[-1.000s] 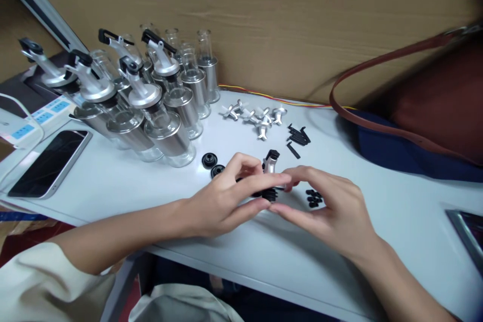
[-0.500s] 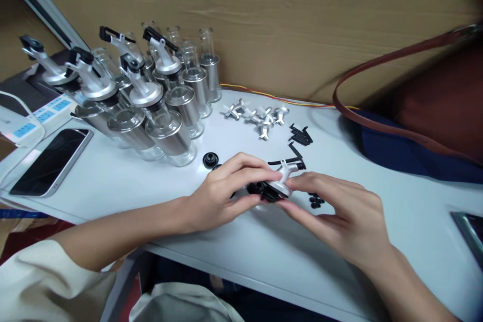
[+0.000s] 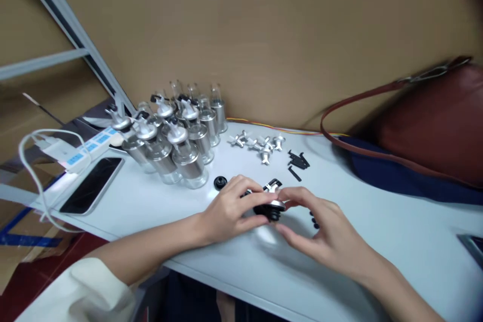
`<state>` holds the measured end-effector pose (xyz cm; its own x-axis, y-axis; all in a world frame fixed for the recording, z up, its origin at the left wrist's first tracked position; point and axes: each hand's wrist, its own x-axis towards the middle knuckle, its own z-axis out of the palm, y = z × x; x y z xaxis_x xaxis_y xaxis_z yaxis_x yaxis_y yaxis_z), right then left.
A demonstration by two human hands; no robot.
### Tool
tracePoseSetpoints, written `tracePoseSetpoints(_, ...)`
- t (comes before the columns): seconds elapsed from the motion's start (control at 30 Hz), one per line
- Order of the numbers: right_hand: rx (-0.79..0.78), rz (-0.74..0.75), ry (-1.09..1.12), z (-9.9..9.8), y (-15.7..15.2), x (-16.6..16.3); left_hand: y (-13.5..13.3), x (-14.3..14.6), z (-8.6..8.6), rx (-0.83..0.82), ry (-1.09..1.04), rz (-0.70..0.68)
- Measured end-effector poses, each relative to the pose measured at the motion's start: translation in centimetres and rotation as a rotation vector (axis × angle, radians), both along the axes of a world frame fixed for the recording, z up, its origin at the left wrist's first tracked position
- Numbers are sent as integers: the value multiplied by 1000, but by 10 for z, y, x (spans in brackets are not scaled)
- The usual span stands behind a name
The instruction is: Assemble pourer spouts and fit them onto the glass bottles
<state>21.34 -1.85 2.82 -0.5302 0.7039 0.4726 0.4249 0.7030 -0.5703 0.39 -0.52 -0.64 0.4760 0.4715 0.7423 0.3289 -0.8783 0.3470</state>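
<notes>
Between my hands is a bottle pourer with a silver collar and a ribbed black stopper pointing down toward me; its spout and black lever tilt away. My left hand pinches it from the left, thumb below and fingers above. The curved index finger of my right hand touches the collar's right side, with the thumb close under the stopper. Just left of the pourer, another black part is mostly hidden by my left fingers. A loose black stopper lies beyond my left hand. Small black caps show partly behind my right fingers.
Glass-and-steel bottles, several topped with pourers, stand at the back left. Silver spouts and black levers lie beyond my hands. A phone and power strip are left; a brown bag is right.
The pourer has turned in my hands: its spout, which pointed right, now points away, and the stopper faces down toward me. The camera view has shifted, placing the bottles lower and farther off.
</notes>
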Motion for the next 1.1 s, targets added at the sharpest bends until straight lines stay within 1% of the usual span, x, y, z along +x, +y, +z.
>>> tracePoseSetpoints(0.07, -63, 15, 22, -2, -1, -2, 3, 0, -1, 78, 20, 52)
tracePoseSetpoints(0.13, -93, 14, 43, -3, -1, -3, 5, 0, 1, 136, 44, 90)
tracePoseSetpoints(0.2, -74, 10, 53, -3, 0, -3, 7, -2, 7, 220, 68, 100)
tracePoseSetpoints(0.27, -33, 5, 43, -1, 1, -1, 5, -9, 18, 335, 76, 122)
tracePoseSetpoints(0.3, -11, 3, 30, 2, 1, 0, 3, -14, 27, 391, 66, 154)
tracePoseSetpoints(0.37, 19, 1, -5, 8, 4, 1, 0, -31, 48, 480, 17, 264)
tracePoseSetpoints(0.47, 57, -18, -56, 16, 8, 2, 4, -67, 94, 563, -92, 472)
tracePoseSetpoints(0.5, 68, -38, -72, 18, 10, 2, 10, -79, 112, 535, -116, 551)
tracePoseSetpoints(0.53, 77, -61, -84, 19, 11, 2, 19, -91, 130, 439, -107, 616)
tracePoseSetpoints(0.57, 84, -82, -91, 20, 12, 1, 30, -102, 149, 307, -59, 673)
tracePoseSetpoints(0.6, 89, -96, -92, 21, 12, 0, 43, -112, 168, 154, 47, 739)
tracePoseSetpoints(0.63, 91, -104, -87, 21, 12, -1, 58, -120, 184, -3, 207, 814)
tracePoseSetpoints(0.67, 89, -106, -82, 22, 11, -1, 73, -128, 199, -181, 430, 863)
tracePoseSetpoints(0.7, 84, -105, -81, 22, 9, -1, 87, -136, 210, -282, 531, 862)
tracePoseSetpoints(0.73, 78, -103, -82, 23, 6, -1, 99, -143, 217, -366, 604, 852)
tracePoseSetpoints(0.77, 71, -97, -85, 24, 2, 0, 110, -150, 221, -458, 675, 839)
tracePoseSetpoints(0.83, 56, -79, -88, 27, -8, 2, 123, -164, 217, -629, 791, 804)
tracePoseSetpoints(0.93, 8, -57, -52, 31, -26, 8, 130, -180, 195, -822, 897, 770)
tracePoseSetpoints(1.0, -27, -59, -10, 33, -36, 12, 131, -188, 182, -890, 914, 756)
tracePoseSetpoints(1.03, -32, -65, 10, 34, -41, 13, 132, -192, 179, -902, 904, 749)
tracePoseSetpoints(1.07, -27, -78, 29, 35, -45, 16, 133, -196, 179, -896, 883, 742)
tracePoseSetpoints(1.1, -14, -98, 46, 36, -48, 18, 133, -200, 183, -877, 854, 737)
